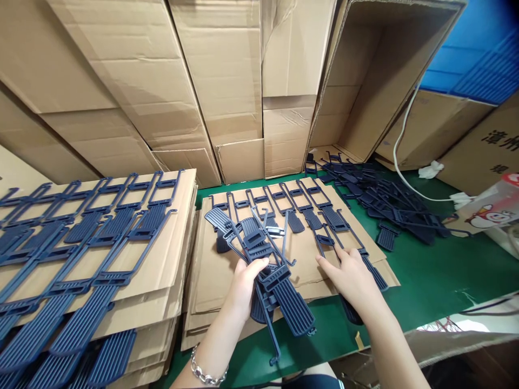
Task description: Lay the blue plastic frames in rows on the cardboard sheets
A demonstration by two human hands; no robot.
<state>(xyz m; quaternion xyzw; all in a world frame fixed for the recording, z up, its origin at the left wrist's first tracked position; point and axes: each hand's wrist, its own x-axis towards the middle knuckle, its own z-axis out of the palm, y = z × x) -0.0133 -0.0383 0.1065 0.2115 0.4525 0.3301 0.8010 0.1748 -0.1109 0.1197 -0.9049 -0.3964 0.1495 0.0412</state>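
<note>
My left hand [247,283] is closed around a loose bundle of dark blue plastic brackets [278,275], thumb on top. These have thin frame arms and flat ribbed paddles, and they point in several directions above the front of a cardboard stack [211,281]. My right hand [351,275] grips a single bracket [324,239] at the sheet's right part, thumb and index finger at its frame; its ribbed end shows below the palm. Beyond both hands, a row of similar brackets [279,197] lies side by side on the top sheet.
On the left, a taller cardboard stack [162,259] carries layered rows of brackets. A loose bracket pile [381,194] lies on the green table [430,270] at right, before an open carton [365,108]. A white cable [399,146] hangs nearby. Upright cardboard [227,70] lines the back.
</note>
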